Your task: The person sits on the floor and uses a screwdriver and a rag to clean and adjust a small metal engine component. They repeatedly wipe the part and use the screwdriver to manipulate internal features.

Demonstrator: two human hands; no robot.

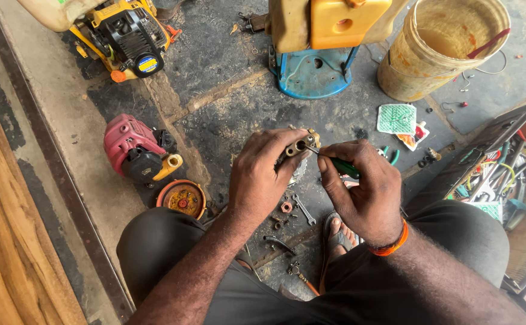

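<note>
Right now your left hand [262, 174] grips a small brass engine part [299, 147] at mid-frame, while your right hand [359, 189] pinches a green-handled screwdriver [341, 165], tip at its bore. It looks rigid, dense, likely oily; hold its flat sides firmly.

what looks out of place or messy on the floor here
Small parts lie loose on the stained floor: a spanner, nuts and bolts below the hands. A round orange cover sits apart from the red engine. The left hand holds a small metal part; the right hand works a green-handled screwdriver.
</note>
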